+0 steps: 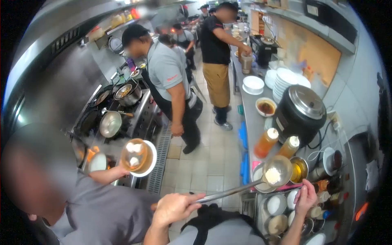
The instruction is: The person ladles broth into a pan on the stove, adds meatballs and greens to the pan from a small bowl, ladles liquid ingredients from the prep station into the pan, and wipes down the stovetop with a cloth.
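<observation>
My left hand (176, 209) is wrapped around the handle of a long metal ladle (230, 192). Its round bowl is over the counter at the right and holds a small heap of white powder or grains. To the right of that bowl is my right hand (306, 198), closed with its fingers bunched together; whether anything is between them does not show. A pot of yellow oil (300, 170) sits just behind the ladle bowl. Below my right hand are several containers, among them a round one with pale contents (277, 204).
Two squeeze bottles (266, 143), a black soup warmer (300, 114) and stacked white plates (284, 83) stand on the right counter (251, 102). At the left, a co-worker holds a white bowl (150, 157) near the stove (134, 110). Other people stand along the aisle.
</observation>
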The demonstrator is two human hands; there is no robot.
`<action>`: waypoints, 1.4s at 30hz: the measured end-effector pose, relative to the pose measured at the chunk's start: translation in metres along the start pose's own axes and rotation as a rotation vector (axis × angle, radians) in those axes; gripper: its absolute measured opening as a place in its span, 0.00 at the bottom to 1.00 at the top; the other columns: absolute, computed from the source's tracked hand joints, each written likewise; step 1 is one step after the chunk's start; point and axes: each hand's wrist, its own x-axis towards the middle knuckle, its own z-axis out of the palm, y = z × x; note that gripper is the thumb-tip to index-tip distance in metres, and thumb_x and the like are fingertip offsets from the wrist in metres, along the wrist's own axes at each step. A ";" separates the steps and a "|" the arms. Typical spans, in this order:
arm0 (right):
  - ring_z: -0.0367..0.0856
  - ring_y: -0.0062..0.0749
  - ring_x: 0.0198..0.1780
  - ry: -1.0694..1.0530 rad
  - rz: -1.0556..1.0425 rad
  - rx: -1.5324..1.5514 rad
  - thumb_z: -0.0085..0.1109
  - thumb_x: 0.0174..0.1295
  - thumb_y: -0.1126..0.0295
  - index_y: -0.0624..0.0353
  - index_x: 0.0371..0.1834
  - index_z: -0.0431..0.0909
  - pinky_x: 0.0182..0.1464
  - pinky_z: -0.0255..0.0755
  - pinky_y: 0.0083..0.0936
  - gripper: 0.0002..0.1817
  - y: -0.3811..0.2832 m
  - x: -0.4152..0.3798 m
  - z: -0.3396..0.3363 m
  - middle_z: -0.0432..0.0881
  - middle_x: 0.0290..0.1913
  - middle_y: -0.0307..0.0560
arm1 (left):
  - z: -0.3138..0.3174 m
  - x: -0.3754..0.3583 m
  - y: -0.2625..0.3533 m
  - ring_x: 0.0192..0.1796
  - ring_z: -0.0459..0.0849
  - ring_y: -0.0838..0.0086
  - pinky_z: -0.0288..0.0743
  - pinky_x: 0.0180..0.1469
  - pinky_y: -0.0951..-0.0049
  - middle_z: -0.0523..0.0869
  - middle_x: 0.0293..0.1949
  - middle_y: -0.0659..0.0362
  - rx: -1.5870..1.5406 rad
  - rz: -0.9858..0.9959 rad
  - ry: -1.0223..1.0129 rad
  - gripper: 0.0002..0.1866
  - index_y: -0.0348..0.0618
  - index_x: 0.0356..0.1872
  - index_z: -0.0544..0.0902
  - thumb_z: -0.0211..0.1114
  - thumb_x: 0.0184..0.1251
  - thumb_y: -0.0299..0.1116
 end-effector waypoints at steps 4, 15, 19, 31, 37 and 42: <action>0.65 0.14 0.15 -0.111 -0.010 0.002 0.52 0.72 0.73 0.66 0.54 0.78 0.16 0.59 0.13 0.13 -0.014 -0.006 0.033 0.73 0.18 0.36 | 0.010 -0.011 -0.007 0.37 0.86 0.56 0.79 0.37 0.59 0.88 0.34 0.57 -0.099 -0.067 0.004 0.18 0.62 0.57 0.83 0.63 0.67 0.46; 0.69 0.15 0.16 -0.409 -0.112 -0.019 0.54 0.69 0.77 0.67 0.50 0.81 0.19 0.63 0.15 0.10 -0.016 0.017 0.046 0.76 0.19 0.36 | 0.026 -0.065 0.042 0.33 0.86 0.57 0.78 0.34 0.61 0.87 0.31 0.56 -0.051 -0.222 0.081 0.19 0.64 0.57 0.83 0.65 0.66 0.47; 0.70 0.14 0.17 -0.576 -0.138 0.064 0.54 0.69 0.77 0.66 0.49 0.82 0.19 0.64 0.16 0.10 -0.017 0.025 0.061 0.76 0.18 0.35 | 0.048 -0.110 0.051 0.31 0.85 0.55 0.78 0.33 0.57 0.86 0.26 0.56 -0.019 -0.383 0.083 0.19 0.71 0.57 0.83 0.65 0.65 0.50; 0.70 0.13 0.19 -0.835 -0.216 -0.058 0.53 0.68 0.78 0.67 0.47 0.83 0.21 0.63 0.14 0.10 -0.043 -0.055 0.116 0.80 0.23 0.35 | 0.060 -0.250 -0.011 0.34 0.86 0.55 0.78 0.33 0.54 0.87 0.31 0.53 -0.034 -0.528 0.086 0.18 0.65 0.57 0.83 0.64 0.65 0.43; 0.67 0.14 0.16 -0.942 0.119 -0.015 0.53 0.72 0.72 0.63 0.53 0.79 0.16 0.59 0.13 0.11 -0.047 -0.181 0.192 0.75 0.21 0.34 | 0.086 -0.374 -0.090 0.38 0.86 0.55 0.78 0.37 0.54 0.87 0.32 0.53 -0.178 -0.657 0.122 0.18 0.58 0.58 0.80 0.62 0.67 0.38; 0.71 0.16 0.20 -1.359 0.359 -0.118 0.55 0.70 0.73 0.66 0.55 0.78 0.22 0.66 0.17 0.14 -0.056 -0.327 0.296 0.77 0.24 0.36 | 0.114 -0.447 -0.151 0.43 0.84 0.51 0.78 0.43 0.53 0.86 0.37 0.47 -0.336 -0.817 0.223 0.20 0.50 0.61 0.77 0.58 0.68 0.33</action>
